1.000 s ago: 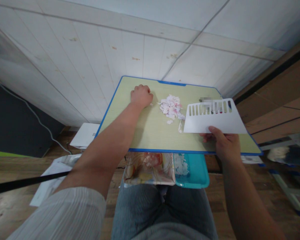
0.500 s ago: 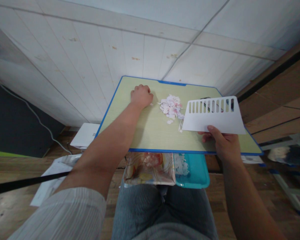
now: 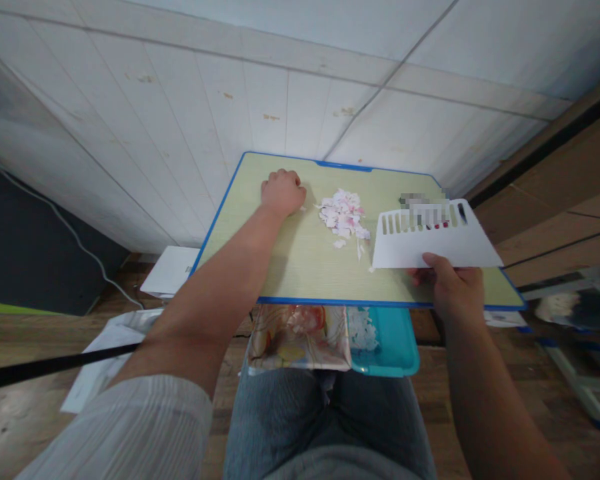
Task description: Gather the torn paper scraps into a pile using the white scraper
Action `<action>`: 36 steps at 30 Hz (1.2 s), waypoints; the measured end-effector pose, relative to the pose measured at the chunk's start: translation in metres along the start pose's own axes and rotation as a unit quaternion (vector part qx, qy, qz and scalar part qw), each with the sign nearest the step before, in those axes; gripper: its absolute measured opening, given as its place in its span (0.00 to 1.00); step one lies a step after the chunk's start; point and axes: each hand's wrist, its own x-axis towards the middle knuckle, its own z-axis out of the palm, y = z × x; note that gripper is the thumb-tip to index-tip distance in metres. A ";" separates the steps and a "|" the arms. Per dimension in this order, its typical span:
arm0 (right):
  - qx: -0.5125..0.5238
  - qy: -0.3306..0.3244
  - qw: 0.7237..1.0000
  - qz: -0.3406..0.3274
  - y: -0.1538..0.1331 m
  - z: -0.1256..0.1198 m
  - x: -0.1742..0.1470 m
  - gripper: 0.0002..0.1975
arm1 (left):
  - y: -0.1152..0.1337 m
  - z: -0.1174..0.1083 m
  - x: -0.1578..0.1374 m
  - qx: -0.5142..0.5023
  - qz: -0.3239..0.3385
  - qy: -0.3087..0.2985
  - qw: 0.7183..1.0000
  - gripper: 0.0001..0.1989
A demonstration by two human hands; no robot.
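Note:
My right hand [image 3: 457, 290] grips a white slotted card [image 3: 435, 248] by its near edge, thumb on top. The card has a row of upright slots along its far side and hovers over the right part of the pale green table [image 3: 310, 277]. At the table's left side, my left hand [image 3: 283, 192] rests with curled fingers; whatever they may hold is hidden. Between the hands lies a loose pile of thin white and pinkish flakes [image 3: 343, 212], with a few stray bits at its near right. A blurred patch covers something behind the card.
Under the table's near edge sit a turquoise tray [image 3: 397, 343] with white pieces and a patterned bag or box [image 3: 300, 340] above my lap. A white panelled wall [image 3: 260, 100] stands behind the table. A white box [image 3: 167, 270] lies left, and brown boards [image 3: 555, 180] stand right.
My right hand has shifted the slotted card a little to the right and tilted it. My left hand and the flake pile stay where they were.

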 end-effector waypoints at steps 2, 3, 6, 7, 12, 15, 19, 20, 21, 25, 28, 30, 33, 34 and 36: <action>0.002 -0.002 1.000 0.015 0.002 -0.004 0.000 0.11 | 0.000 0.000 0.000 -0.001 -0.002 0.000 1.000 0.21; 0.004 -0.005 1.000 0.022 0.002 -0.005 -0.001 0.11 | 0.000 0.000 0.000 -0.001 -0.002 -0.001 1.000 0.21; 0.005 -0.002 1.000 0.027 0.002 -0.004 -0.001 0.10 | 0.000 0.000 0.001 0.000 -0.001 0.000 1.000 0.21; 0.001 0.005 1.000 0.018 0.001 -0.003 -0.001 0.11 | -0.001 0.001 0.001 0.002 -0.001 0.000 1.000 0.22; -0.029 0.035 0.998 -0.033 -0.005 0.006 -0.003 0.14 | -0.001 0.001 0.002 0.000 -0.003 -0.001 1.000 0.22; -0.016 0.055 0.998 -0.027 -0.004 0.006 -0.005 0.11 | -0.001 0.000 0.002 -0.005 -0.003 0.000 1.000 0.22; 0.007 0.088 0.996 0.006 0.004 0.000 -0.003 0.08 | -0.001 0.000 0.001 -0.009 -0.002 0.003 1.000 0.23; 0.017 0.085 0.996 0.016 0.005 -0.001 -0.002 0.09 | -0.001 0.000 0.001 -0.009 -0.003 0.003 1.000 0.23; 0.030 0.079 0.996 0.025 0.007 -0.002 -0.001 0.09 | 0.000 0.000 0.001 -0.008 -0.003 0.002 1.000 0.23; 0.059 0.061 0.996 0.037 0.008 -0.002 0.002 0.11 | 0.001 -0.001 0.001 -0.008 -0.007 0.002 1.000 0.22; 0.050 0.054 0.996 0.051 0.006 -0.002 0.002 0.11 | 0.001 -0.002 0.001 -0.009 -0.007 0.001 1.000 0.21; 0.050 0.044 0.995 0.069 0.005 -0.002 0.001 0.12 | 0.001 -0.002 0.001 -0.012 -0.008 0.002 1.000 0.21; 0.057 0.035 0.995 0.076 0.004 -0.003 0.001 0.12 | -0.001 0.000 0.003 -0.017 -0.004 0.006 1.000 0.21; 0.060 0.036 0.995 0.075 0.004 -0.003 0.000 0.13 | -0.002 0.000 0.003 -0.017 -0.002 0.007 1.000 0.21; 0.068 0.043 0.994 0.080 0.002 -0.002 0.001 0.14 | -0.003 0.001 0.004 -0.016 -0.001 0.009 1.000 0.21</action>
